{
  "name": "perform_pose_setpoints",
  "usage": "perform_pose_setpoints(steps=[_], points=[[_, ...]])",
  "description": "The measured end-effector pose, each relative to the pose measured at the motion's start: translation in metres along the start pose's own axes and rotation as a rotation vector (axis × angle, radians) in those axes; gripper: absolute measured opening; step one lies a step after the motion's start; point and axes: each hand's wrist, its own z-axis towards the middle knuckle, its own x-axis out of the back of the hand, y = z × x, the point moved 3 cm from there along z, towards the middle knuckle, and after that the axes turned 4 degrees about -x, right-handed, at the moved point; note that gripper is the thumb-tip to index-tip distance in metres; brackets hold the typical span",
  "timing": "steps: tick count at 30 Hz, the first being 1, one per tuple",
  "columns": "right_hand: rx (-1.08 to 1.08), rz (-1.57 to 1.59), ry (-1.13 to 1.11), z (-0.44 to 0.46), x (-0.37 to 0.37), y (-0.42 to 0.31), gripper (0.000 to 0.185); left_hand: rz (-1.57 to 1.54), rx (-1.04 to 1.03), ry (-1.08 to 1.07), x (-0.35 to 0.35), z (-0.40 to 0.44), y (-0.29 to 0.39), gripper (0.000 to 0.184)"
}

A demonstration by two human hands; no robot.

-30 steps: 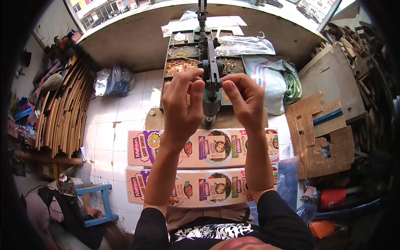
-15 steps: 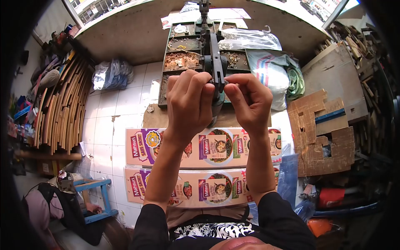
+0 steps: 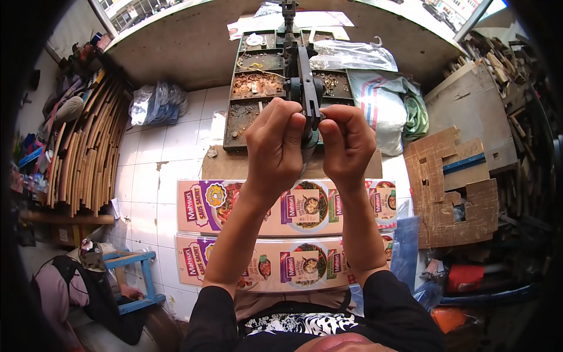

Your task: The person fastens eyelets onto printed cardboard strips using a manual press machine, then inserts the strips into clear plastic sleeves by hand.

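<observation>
A forked, dark-metal bar stood between left hand and right hand, fingers pinched closed, contents unclear. Slipping risked scrapes.

My left hand shifted right since half a second ago, my right hand slightly left, gap between them narrower, forked lever tip nudged right, more tray uncovered

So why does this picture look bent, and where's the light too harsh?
In the head view, the bowed low wall and black corners suggest a very wide lens; same head view, daylight bleaches the window ledge, and glare streaks the clear plastic.
</observation>
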Motion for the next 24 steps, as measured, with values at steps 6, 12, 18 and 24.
perform_pose_setpoints(steps=[6,12,18,24], points=[[0.054,-0.039,0.026,0.0,-0.002,-0.001,0.015,-0.007,0.067,0.018,-0.001,-0.002,0.002,0.017],[0.06,0.014,0.021,0.004,0.003,0.001,0.014,-0.042,0.091,0.034,-0.003,-0.003,0.0,0.024],[-0.256,0.076,-0.13,0.017,0.031,0.005,0.016,0.077,0.022,-0.004,0.014,0.002,0.001,0.021],[-0.492,-0.294,-0.149,0.021,0.073,0.062,0.017,0.14,0.137,0.033,0.042,-0.019,-0.009,0.021]])
